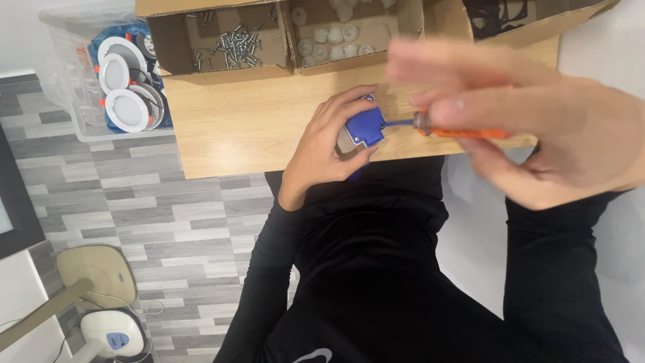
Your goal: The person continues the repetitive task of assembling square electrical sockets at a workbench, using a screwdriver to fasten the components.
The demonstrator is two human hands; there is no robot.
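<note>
The right hand [537,128], blurred and closest to the lens, is closed around an orange-handled screwdriver [463,132], whose tip meets a blue plastic part [365,128]. The left hand [329,144] clamps that part at the table's [235,134] near edge. Cardboard boxes [222,40] of screws line the far edge.

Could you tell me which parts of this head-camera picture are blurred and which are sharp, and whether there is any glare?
In the head view, the right hand is large, close to the lens and smeared, and the orange screwdriver it holds is soft too; the left hand gripping the blue part is fairly sharp, as are the screws in the cardboard box; lighting is even, with no strong glare on the wooden table.
</note>
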